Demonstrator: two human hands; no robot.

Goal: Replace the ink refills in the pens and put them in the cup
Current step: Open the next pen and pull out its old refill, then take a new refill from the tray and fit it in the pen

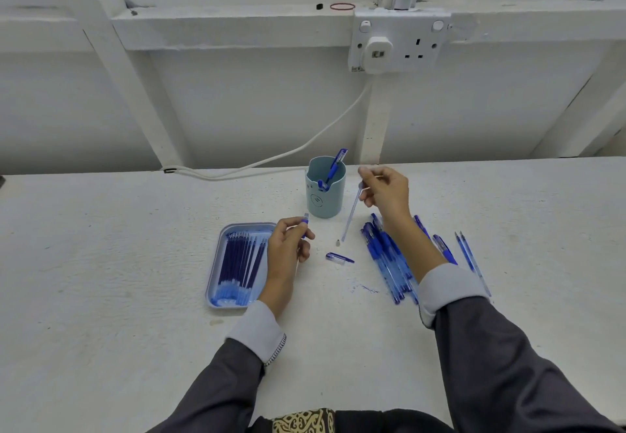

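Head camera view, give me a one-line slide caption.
Right hand holds a pale thin refill, left hand a blue pen piece, near a teal plastic cup and blue tray of refills.

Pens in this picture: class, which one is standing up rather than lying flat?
The blue pen leaning in the teal cup; the other pens lie flat in a pile on the table.
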